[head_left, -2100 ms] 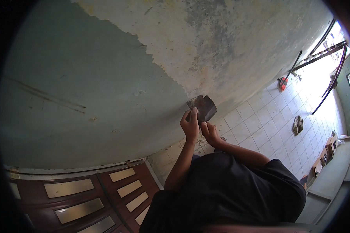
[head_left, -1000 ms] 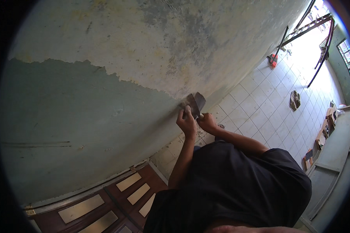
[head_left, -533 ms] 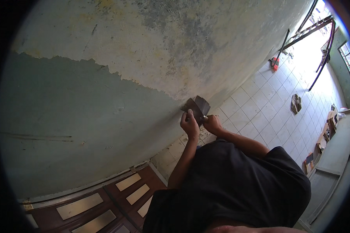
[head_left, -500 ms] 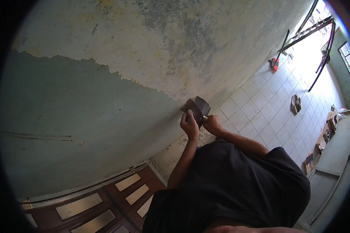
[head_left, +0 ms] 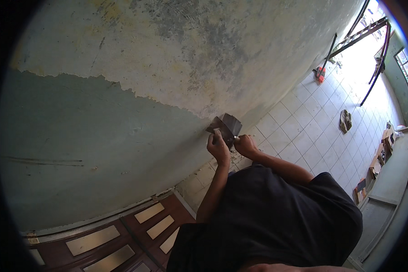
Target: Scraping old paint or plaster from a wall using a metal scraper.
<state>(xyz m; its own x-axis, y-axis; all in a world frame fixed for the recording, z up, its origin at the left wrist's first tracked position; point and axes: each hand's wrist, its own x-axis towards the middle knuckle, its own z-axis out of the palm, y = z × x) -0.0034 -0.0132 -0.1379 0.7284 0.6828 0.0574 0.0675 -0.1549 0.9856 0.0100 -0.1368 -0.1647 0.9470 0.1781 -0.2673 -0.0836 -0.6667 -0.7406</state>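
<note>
Since half a second before, the left hand [head_left: 218, 150] and the right hand [head_left: 246, 146] had shifted a tiny bit left. The left hand pinched a dark flat blade [head_left: 222, 131]; the right hand was closed round a pale handle [head_left: 237, 138]. A second dark blade [head_left: 232, 122] overlapped the first, near the patchy wall [head_left: 113, 127]. Pushing too hard might have made a blade slip and cut a finger. What looked like brown boxes [head_left: 377, 158] lay far right, too small to see inside.

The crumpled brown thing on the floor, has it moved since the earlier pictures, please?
No: the crumpled brown thing keeps its place against the floor tiles; only the camera's view shifted.
</note>
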